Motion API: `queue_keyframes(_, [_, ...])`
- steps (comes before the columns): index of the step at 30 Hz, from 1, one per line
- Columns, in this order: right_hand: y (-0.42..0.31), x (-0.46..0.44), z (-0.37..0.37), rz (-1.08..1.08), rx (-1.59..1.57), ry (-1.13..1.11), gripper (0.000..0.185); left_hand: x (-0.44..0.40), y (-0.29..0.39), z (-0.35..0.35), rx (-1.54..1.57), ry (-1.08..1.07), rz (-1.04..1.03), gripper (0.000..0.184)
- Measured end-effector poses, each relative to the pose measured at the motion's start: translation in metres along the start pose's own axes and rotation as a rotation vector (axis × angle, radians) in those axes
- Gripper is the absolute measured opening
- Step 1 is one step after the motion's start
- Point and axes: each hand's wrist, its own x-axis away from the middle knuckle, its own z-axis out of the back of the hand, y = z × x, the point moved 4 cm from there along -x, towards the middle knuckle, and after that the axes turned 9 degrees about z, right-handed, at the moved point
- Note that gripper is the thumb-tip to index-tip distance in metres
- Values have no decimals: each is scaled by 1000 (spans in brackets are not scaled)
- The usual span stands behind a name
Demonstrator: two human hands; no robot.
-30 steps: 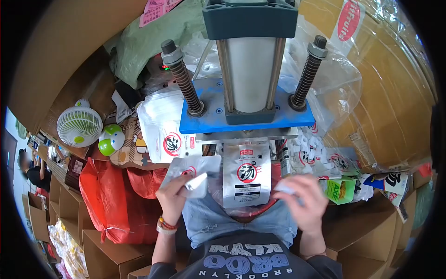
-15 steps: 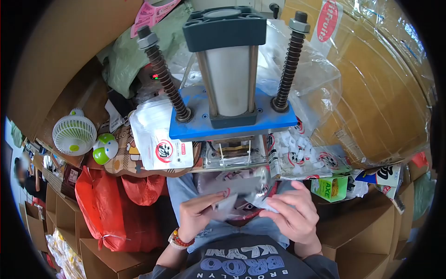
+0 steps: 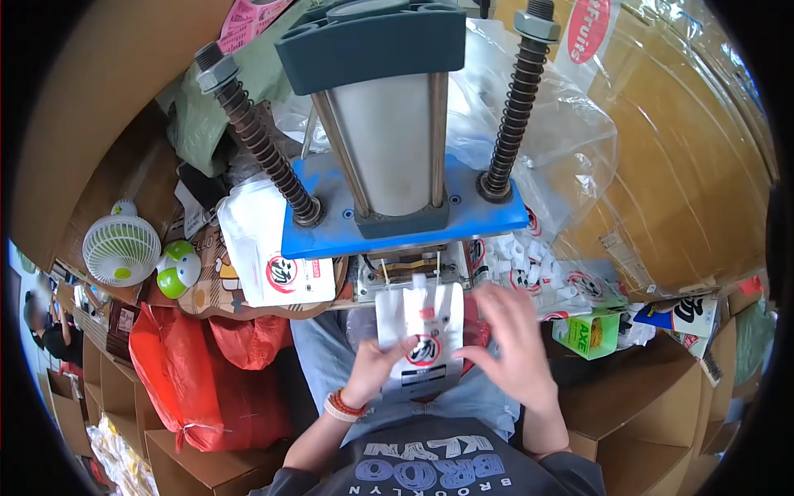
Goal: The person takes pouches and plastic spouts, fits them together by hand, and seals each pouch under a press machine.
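- I see the left hand [image 3: 374,370] pinching the pouch [image 3: 435,347] low, apparently leaving its top free.
- The right hand [image 3: 514,357] spreads beside it, perhaps for steadying; contact unclear.

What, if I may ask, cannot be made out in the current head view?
Left hand: most fingers hidden behind the pouch, head view.
Right hand: fingertips blurred, head view.
Pouch's fine print: too small, head view.
Pink paper: cut off by head view's upper edge.
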Motion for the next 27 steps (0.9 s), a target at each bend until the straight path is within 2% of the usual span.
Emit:
queue_keyframes(1, [3,4,15,-4,-23,80,66,-3,15,-2,106,35,82,23])
queue_keyframes(3, [13,12,37,-92,97,135,56,-17,27,3,229,-44,315,39])
queue_keyframes(4, [21,8,36,-150,130,197,40,-24,34,1,353,-59,219,26])
queue_keyframes(5, [36,14,23,-149,127,194,40,-30,37,-1,375,-55,188,27])
queue_keyframes(6, [63,25,1,-237,272,87,35,-35,37,-1,397,-52,156,28])
queue_keyframes(7, [82,35,-12,-325,417,-20,30,-38,28,4,353,-50,249,32])
queue_keyframes(9, [87,50,-24,-369,335,-98,28,-43,24,5,320,-69,169,31])
queue_keyframes(10, [89,57,-30,-409,249,-186,26,-40,30,7,282,-92,229,35])
queue_keyframes(12, [86,58,-23,-341,195,-116,28,-42,41,36,-149,-3,80,40])
queue_keyframes(13, [85,56,-16,-351,55,-113,28,-44,40,62,-307,184,-96,66])
queue_keyframes(15, [91,58,-9,-351,-139,-127,30,-22,73,98,-1338,838,-413,94])
queue_keyframes(16, [88,59,-8,-350,-140,-129,30,-25,62,120,-1501,812,-371,107])
queue_keyframes(17, [88,59,-5,-448,-257,-44,30,-25,46,138,-1662,787,-321,119])
queue_keyframes(18, [86,59,-3,-544,-375,39,29,-18,40,142,-1603,628,-251,97])
queue_keyframes(19, [81,55,-4,-539,-381,40,29,-10,24,159,-1498,584,-387,77])
queue_keyframes(20, [68,49,-3,-427,-566,206,26,-6,12,173,-1396,525,-522,58])
queue_keyframes(21, [53,47,2,-316,-742,366,24,12,32,155,-1153,587,-561,32])
queue_keyframes(23, [15,27,17,-28,-430,352,34,30,34,151,-986,662,-402,24])
queue_keyframes(24, [-5,20,21,88,-292,341,40,38,45,138,-919,618,-378,32])
queue_keyframes(25, [-19,16,24,177,-164,308,44,46,53,123,-893,629,-451,38])
queue_keyframes(27, [-43,7,14,316,25,282,42,62,61,96,-838,609,-549,50])
